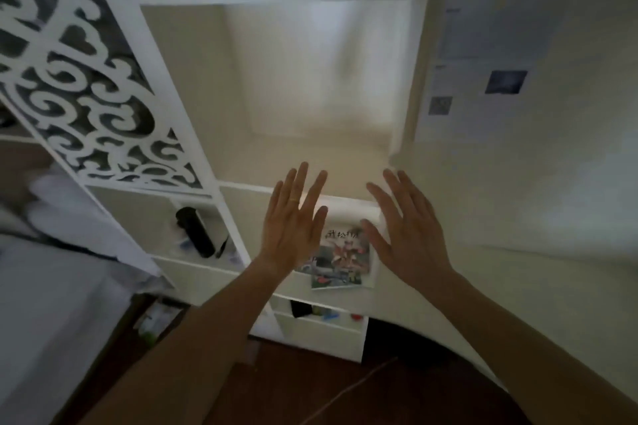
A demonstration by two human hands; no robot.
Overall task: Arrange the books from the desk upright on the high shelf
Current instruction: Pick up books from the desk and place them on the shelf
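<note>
We hold our left hand and right hand spread flat, gripping nothing, above the picture book on the bench.

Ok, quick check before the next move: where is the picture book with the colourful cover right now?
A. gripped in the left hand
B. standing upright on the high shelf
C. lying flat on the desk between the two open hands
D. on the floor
C: the picture book lies flat on the desk, with the left hand and right hand spread open on either side, gripping nothing.
</note>
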